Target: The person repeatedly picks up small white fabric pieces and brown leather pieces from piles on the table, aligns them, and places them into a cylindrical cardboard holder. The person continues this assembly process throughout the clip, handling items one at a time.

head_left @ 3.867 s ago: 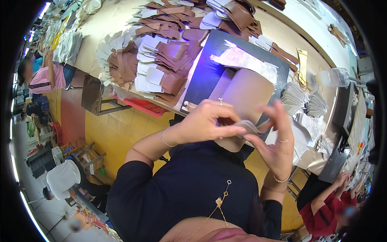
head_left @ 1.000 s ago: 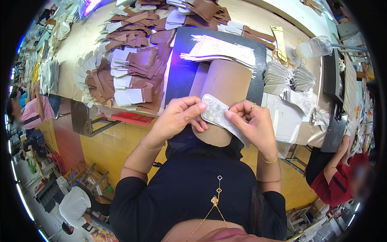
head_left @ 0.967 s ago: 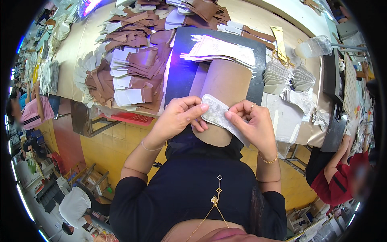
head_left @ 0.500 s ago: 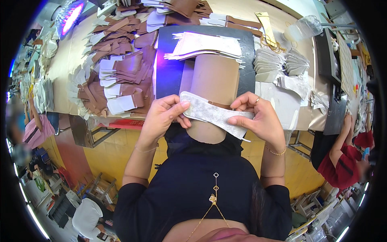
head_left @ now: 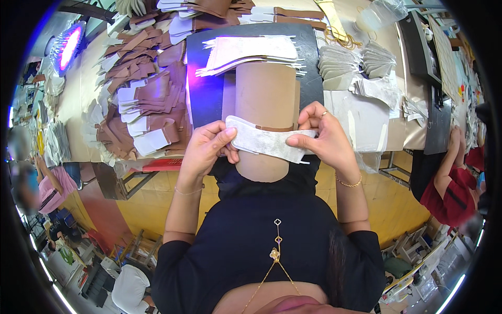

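Note:
A pale grey-white strap-shaped piece (head_left: 266,140), with a brown strip showing along its upper edge, lies across a curved tan board (head_left: 265,94). My left hand (head_left: 212,146) pinches its rounded left end between thumb and fingers. At the other end, my right hand (head_left: 321,136) holds the piece with the thumb on top and the fingers bent behind it. A short white tab sticks out at its lower right corner. Beyond the curved board, a stack of similar white pieces (head_left: 251,52) rests on a black mat (head_left: 204,99).
Piles of brown and white pieces (head_left: 151,99) cover the table on the left. Fanned grey-white pieces (head_left: 340,65) lie on the right, near a clear plastic container (head_left: 381,15). A lit lamp (head_left: 68,48) stands far left. Other people work at both sides, one in a red top (head_left: 449,191).
The strap piece has turned to lie more level across the board, its right end raised slightly. Both hands keep their hold; the whole view has shifted a little.

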A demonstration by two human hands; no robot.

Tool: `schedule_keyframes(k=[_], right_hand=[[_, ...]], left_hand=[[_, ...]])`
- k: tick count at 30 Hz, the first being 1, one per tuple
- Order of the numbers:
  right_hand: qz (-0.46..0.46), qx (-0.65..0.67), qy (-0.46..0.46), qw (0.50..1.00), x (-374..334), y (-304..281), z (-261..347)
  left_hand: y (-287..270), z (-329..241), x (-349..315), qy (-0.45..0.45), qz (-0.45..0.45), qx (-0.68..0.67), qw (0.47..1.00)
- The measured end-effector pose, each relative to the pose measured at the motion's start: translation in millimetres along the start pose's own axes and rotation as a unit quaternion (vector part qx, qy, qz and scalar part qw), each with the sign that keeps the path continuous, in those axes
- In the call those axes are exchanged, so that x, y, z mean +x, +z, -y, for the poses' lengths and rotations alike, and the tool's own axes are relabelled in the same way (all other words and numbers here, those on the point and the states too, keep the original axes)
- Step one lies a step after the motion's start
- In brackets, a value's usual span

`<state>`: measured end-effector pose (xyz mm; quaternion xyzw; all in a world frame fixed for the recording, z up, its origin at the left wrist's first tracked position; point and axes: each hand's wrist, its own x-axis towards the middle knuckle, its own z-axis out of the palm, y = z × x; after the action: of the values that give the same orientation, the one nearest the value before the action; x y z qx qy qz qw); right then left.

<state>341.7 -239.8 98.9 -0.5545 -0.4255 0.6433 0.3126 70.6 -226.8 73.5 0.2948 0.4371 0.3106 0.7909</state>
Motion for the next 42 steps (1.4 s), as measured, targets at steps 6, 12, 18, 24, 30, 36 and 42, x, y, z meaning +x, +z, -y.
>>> schedule_keyframes(k=[6,12,18,24,30,36,42], right_hand=[[-0.15,-0.2,-0.137,0.959,-3,12,-8],[0.02,-0.427,-0.419,0.801,-25,52,29],[0.069,-0.422,-0.379,0.821,-1,93,14],[-0.007,-0.299,-0.483,0.823,7,48,-44],[-0.036,0.051,-0.328,0.943,2,59,-85],[-0.156,-0.196,-0.327,0.911,-15,4,-11],[0.078,-0.374,-0.462,0.8,2,15,112]], left_hand=[[1,-1,-1,0.007,-0.008,0.02,1.0],[20,4,-23,0.097,-0.109,-0.025,0.989],[24,11,-19,0.064,-0.105,-0.023,0.992],[-1,15,-10,-0.01,-0.006,-0.088,0.996],[4,13,-11,-0.004,-0.015,-0.069,0.998],[33,-22,-19,0.108,-0.041,0.088,0.989],[58,-77,-14,0.334,-0.005,0.186,0.924]])
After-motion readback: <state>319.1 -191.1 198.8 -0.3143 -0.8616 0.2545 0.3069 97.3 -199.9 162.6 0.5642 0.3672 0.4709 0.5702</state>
